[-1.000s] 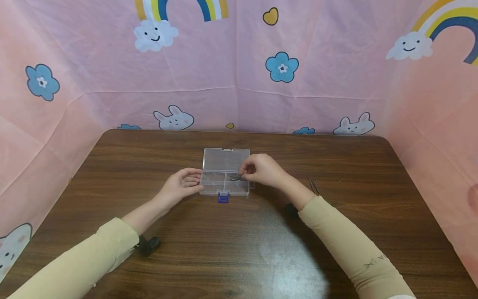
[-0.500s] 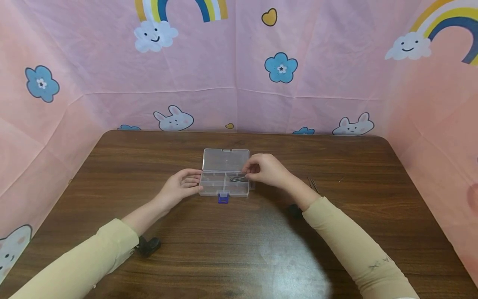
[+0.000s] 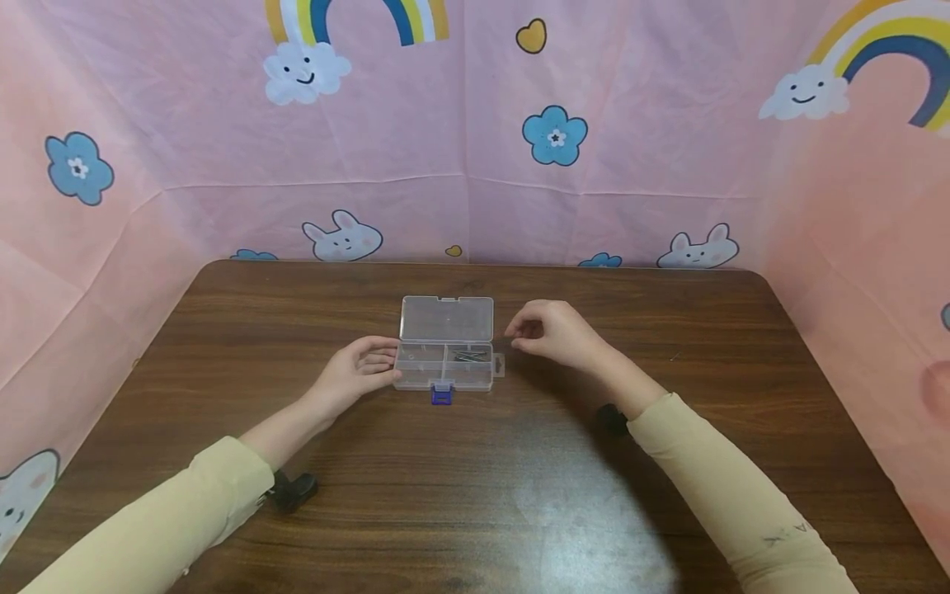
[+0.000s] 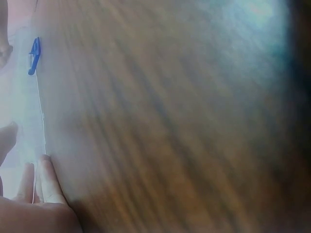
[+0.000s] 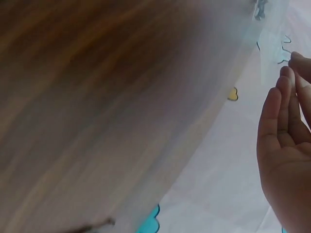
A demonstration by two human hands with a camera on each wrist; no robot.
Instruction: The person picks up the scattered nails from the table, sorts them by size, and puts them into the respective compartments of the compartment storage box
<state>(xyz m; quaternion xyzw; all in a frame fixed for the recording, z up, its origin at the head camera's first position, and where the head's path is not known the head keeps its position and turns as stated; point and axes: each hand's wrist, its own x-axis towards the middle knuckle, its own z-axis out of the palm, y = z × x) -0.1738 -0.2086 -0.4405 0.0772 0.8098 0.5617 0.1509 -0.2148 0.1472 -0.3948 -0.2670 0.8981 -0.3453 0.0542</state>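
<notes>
In the head view a clear plastic compartment box (image 3: 443,381) lies on the table, its lid (image 3: 447,318) raised at the back and a blue latch (image 3: 441,395) at the front. My left hand (image 3: 364,363) touches the box's left end, its fingers nearly straight. Several thin metal pieces (image 3: 469,356), like nails or screws, lie in the back right compartment. My right hand (image 3: 557,334) hovers right of the box, fingers bent loosely, with nothing seen between them. In the right wrist view those right-hand fingers (image 5: 284,111) extend beside the blurred box.
The brown wooden table (image 3: 475,495) meets patterned pink cloth (image 3: 475,124) at its back and sides. A tiny thin piece (image 3: 674,358) lies right of my right forearm. At the right wrist view's lower edge lies a dark thin metal piece (image 5: 92,227), blurred.
My right hand has left the box's back right compartment and moved right, clear of it. Its forearm now covers the thin metal pieces seen on the table before. The left hand stays put.
</notes>
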